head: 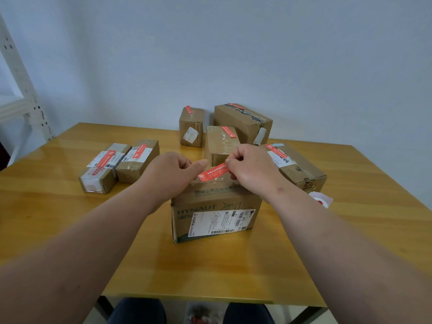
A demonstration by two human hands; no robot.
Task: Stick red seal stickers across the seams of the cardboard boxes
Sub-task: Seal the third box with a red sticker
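A red seal sticker with white print is stretched between my two hands just above the top of the nearest cardboard box, which carries a white shipping label on its front. My left hand pinches the sticker's left end with thumb and fingers. My right hand pinches its right end. The sticker hangs slightly tilted, right end higher. The box's top seam is hidden behind my hands.
Several other cardboard boxes with red stickers on top stand around: two at the left, three behind, one at the right. A white sticker roll lies at the right on the yellow table. A white shelf frame stands left.
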